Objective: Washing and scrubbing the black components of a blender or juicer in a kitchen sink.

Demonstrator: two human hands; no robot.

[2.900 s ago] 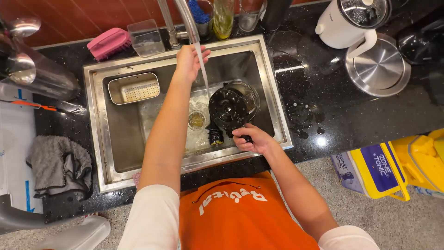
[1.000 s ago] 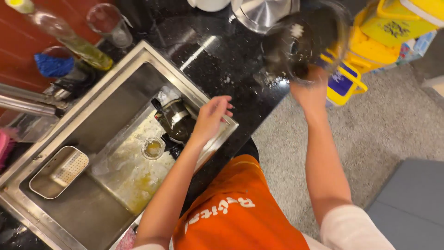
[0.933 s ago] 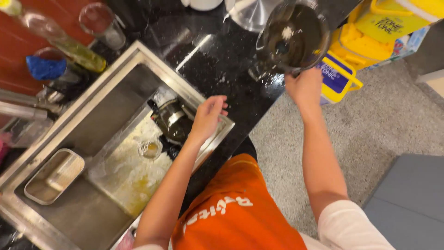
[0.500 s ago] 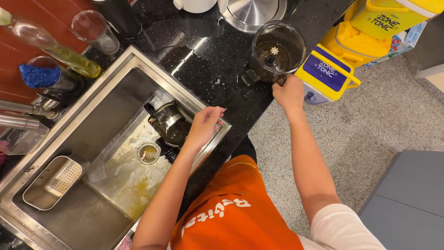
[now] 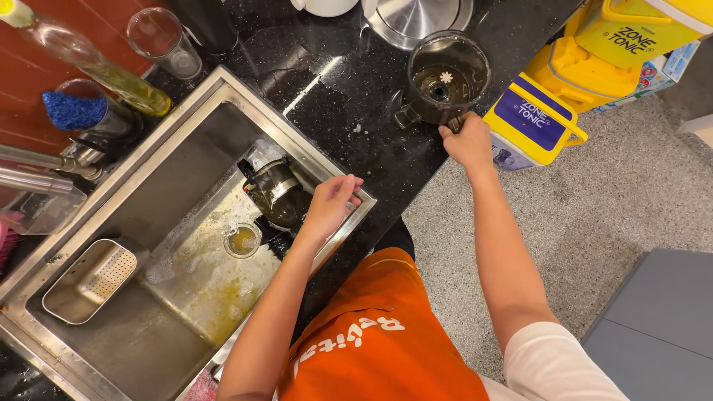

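Now the clear blender jug [image 5: 448,78] was seen set down upright on the black surface [image 5: 349,96] beside the sink [image 5: 148,200] — half a second earlier it had been held just above it. The right hand [image 5: 469,141] was closed on the jug's handle. The left hand [image 5: 329,204], fingers loosely curled and holding nothing, rested at the sink rim — near the dark jug part [image 5: 276,194] left in the basin.

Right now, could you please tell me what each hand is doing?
Left hand: loosely curled over the sink, holding nothing visible.
Right hand: closed on the blender jar handle.
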